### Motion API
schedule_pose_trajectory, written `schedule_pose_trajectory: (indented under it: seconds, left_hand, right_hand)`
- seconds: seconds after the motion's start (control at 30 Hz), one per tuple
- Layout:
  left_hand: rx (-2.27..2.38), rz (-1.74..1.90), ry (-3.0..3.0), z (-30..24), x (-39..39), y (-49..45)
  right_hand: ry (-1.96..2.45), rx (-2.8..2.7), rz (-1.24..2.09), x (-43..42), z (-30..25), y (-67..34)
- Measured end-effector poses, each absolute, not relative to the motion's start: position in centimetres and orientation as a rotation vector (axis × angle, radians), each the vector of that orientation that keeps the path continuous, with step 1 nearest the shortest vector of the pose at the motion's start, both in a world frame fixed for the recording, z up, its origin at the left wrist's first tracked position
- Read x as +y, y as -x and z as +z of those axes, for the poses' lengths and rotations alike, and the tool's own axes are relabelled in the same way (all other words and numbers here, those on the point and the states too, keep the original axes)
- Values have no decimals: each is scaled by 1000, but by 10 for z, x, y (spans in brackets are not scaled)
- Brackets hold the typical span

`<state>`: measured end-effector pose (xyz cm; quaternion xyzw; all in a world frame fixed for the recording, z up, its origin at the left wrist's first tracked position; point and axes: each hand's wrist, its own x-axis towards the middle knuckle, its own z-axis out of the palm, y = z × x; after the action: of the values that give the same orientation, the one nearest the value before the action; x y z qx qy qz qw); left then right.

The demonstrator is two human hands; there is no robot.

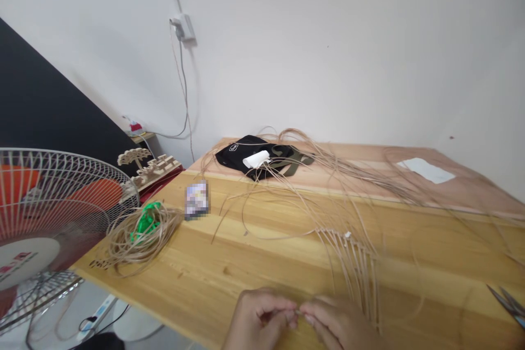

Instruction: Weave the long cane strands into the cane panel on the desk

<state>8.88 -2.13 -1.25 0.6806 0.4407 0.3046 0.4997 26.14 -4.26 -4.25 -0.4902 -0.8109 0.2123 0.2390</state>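
Close to the table's near edge, my left hand [264,317] and my right hand [334,320] meet fingertip to fingertip, both pinched closed. A short bit of a thin, pale rattan strand [301,313] shows between them; the rest of it is hidden by the fingers. Just beyond my right hand lies a partly woven row of rattan strands [348,254], crossed near its top and running down toward that hand. A small white scrap [348,235] is on the crossing. Long loose strands [361,172] fan out from it to the back and right.
A coiled rattan bundle [164,235] with a green tie [148,219] lies at left. Behind are a black bag [233,150], a white roll [256,159] and white paper [426,170]. Scissors [508,303] sit at right. A fan [61,229] stands beside the table [197,262].
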Motion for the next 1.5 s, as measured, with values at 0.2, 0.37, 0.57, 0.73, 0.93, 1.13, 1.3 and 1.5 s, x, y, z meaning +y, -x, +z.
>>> schedule_pose_trajectory:
  seconds: [0.2,0.37,0.57,0.73,0.93,1.13,1.3,1.5]
  left_hand:
    - [1084,723,-1614,-11,-21,-90]
    - [1049,700,-1559,-11,-22,-91]
    - [1008,684,-1538,-10,-21,-93]
    - [966,741,-1440,-20,-22,-93]
    - [1004,739,-1552,-23,-22,-91]
    - [1045,691,-1845,-9,-20,-90]
    - [958,730,-2015,-9,-20,-88]
    - [919,695,-2227,-15,-21,-86]
  right_hand:
    - [1333,-2227,596,-43,-33,-261]
    - [1374,-2201,691,-44,-26,-260]
    - [1327,-2250,650,-44,-21,-261]
    - [1396,-2290,665,-46,-3,-263]
    - [1412,-2349,609,-46,-2,-264]
    - [1360,-2322,544,-47,-14,-265]
    - [1294,-2279,439,-46,-35,-264]
    - [1229,-2304,167,-42,-44,-263]
